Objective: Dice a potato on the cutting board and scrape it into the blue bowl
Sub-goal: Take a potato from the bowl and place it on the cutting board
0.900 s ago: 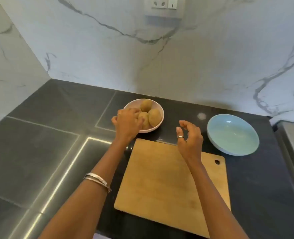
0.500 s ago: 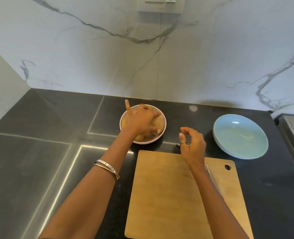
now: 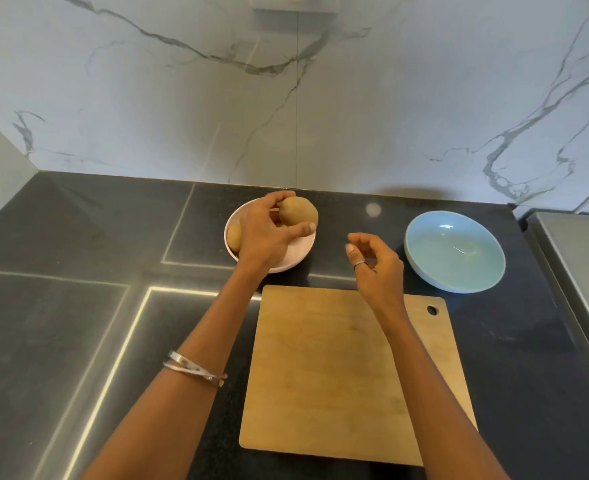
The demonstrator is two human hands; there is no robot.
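My left hand (image 3: 263,233) grips a brown potato (image 3: 298,211) between thumb and fingers, lifted just above the white bowl (image 3: 295,254). Another potato (image 3: 234,237) shows at the bowl's left side; the rest of the bowl is hidden by my hand. My right hand (image 3: 376,268) hovers over the far edge of the wooden cutting board (image 3: 338,368), fingers loosely curled and holding nothing. The blue bowl (image 3: 454,251) stands empty to the right of that hand, beyond the board's far right corner.
Everything sits on a dark stone counter (image 3: 78,306) backed by a white marble wall (image 3: 320,98). A grey metal surface (image 3: 584,271) borders the counter on the right. No knife is visible; my right forearm covers part of the board.
My left hand has closed round a potato and lifted it out of the white bowl, toward the right. The right hand has stayed near the board's far edge.
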